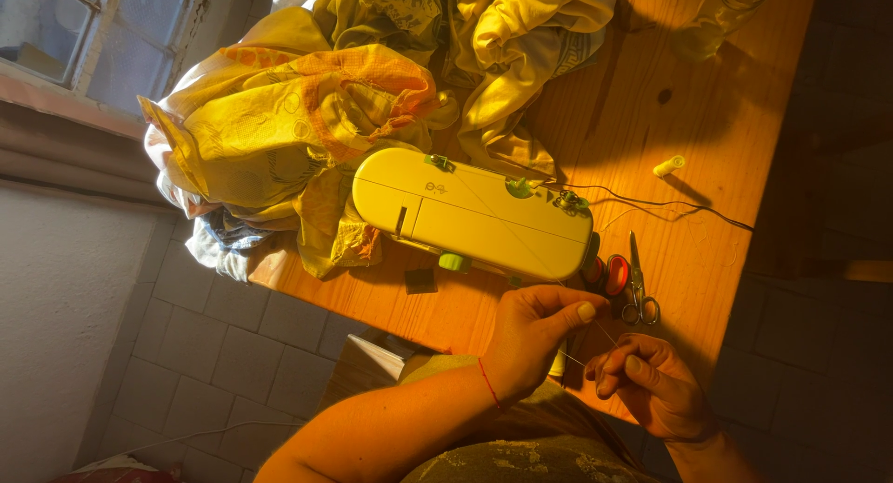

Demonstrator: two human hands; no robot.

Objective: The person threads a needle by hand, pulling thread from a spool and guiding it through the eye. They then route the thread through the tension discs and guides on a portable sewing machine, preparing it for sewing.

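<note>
Thread (603, 332) is barely visible, a thin pale line between the two hands at lower centre; its ends can't be traced. Left hand (532, 339) pinches it between thumb and forefinger just below the sewing machine (474, 213); right hand (651, 381) is curled narrow around the other end, fingertips partly in shadow. Right forearm is cut off by the bottom edge. Machine's needle side is hidden, only the top is seen. Scissors (638, 283) lie just right of the machine near the table (688, 102) front edge, small spool (668, 166) well apart toward upper right. Fabric pile (307, 120) fills upper left and overhangs the table edge; bare wood only at right of the machine
</note>
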